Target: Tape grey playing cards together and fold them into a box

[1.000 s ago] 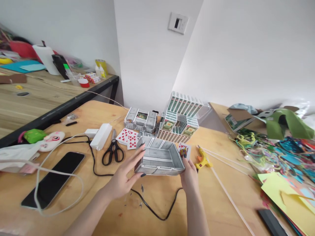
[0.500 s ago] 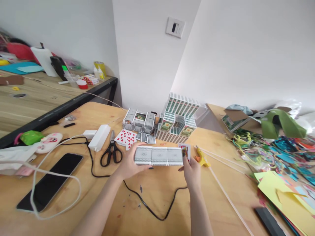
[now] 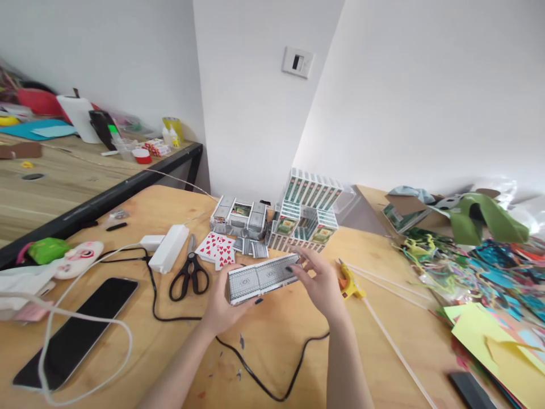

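A grey tray built of playing cards (image 3: 259,278) is held just above the wooden table (image 3: 272,346), turned so its patterned side wall faces me. My left hand (image 3: 221,304) grips its left end from below. My right hand (image 3: 319,281) lies over its right end with the fingers spread and touching the top edge. Behind it stand a smaller grey card box (image 3: 241,215) and a taller green-backed card structure (image 3: 309,210). Loose red heart cards (image 3: 217,249) lie just to the left.
Black scissors (image 3: 189,272), a white power adapter (image 3: 168,255) with a black cable (image 3: 264,380), and a phone (image 3: 74,329) lie to the left. A yellow glue gun (image 3: 349,280) and glue sticks sit right. Coloured paper scraps (image 3: 481,284) pile at the far right.
The card tray has been tipped from open-side-up to showing its side wall, and shifted slightly left. My right hand moved from gripping its right end to resting over it.
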Action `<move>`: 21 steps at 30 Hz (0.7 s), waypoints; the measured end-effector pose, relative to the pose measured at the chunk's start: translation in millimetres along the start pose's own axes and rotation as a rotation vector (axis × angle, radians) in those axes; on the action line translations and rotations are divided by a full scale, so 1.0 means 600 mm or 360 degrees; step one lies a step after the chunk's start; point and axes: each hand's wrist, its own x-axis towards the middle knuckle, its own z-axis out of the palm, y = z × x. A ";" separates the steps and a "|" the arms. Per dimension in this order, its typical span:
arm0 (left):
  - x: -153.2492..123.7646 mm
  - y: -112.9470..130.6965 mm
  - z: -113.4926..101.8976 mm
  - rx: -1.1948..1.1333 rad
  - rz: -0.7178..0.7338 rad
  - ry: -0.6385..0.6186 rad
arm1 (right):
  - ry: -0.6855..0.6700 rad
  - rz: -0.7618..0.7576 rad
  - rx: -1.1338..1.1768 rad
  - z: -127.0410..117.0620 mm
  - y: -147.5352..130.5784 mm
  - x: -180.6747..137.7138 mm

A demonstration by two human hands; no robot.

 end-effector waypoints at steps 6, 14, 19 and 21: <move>0.003 -0.005 -0.006 -0.0089 -0.0008 -0.0064 | -0.0239 -0.0144 -0.0266 -0.008 0.003 0.017; 0.013 -0.016 -0.019 -0.0262 -0.0101 -0.0104 | 0.0016 0.0152 -0.1006 -0.037 0.131 0.018; 0.026 -0.015 -0.033 -0.0312 -0.0116 -0.0201 | -0.0407 0.0493 -0.1063 -0.025 0.159 0.004; 0.034 -0.013 -0.043 -0.0263 -0.0113 -0.0280 | -0.0382 0.0354 -0.0894 -0.028 0.135 0.004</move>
